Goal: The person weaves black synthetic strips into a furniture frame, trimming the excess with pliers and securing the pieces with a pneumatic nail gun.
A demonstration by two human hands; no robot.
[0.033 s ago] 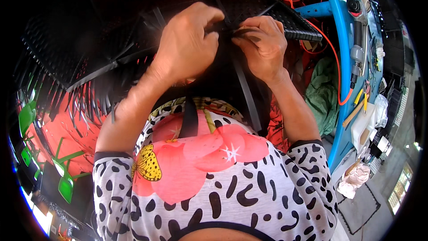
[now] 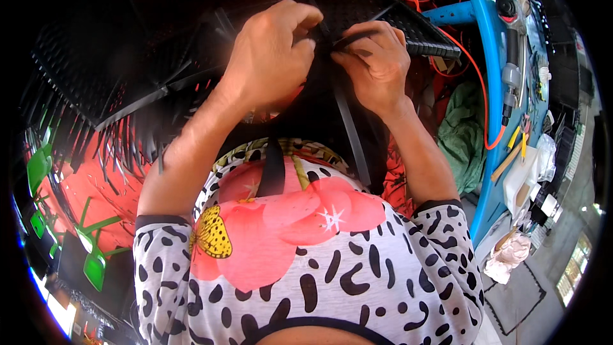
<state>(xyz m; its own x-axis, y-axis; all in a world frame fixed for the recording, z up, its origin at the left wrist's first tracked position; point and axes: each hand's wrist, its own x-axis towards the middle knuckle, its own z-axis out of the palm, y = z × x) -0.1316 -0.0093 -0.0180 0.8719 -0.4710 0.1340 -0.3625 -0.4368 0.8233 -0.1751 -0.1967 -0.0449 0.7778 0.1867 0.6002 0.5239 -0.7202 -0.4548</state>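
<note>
Apparently the wide black woven panel (image 2: 83, 67), spread in front of the person, is only part-done: its L side is closely meshed, but long loose black strips (image 2: 118, 147) hang off the near L edge, seemingly unfinished. R hand (image 2: 380, 67) has a thin flat black strip (image 2: 355, 38) pinched btw thumb & fingers. L hand (image 2: 271, 54) curls close by; can't tell if its grip has anything. Far R, a blue desk (image 2: 486, 70) carries a black-and-grey cylindrical power tool (image 2: 513, 51). No brand, label or writing legible.
</note>
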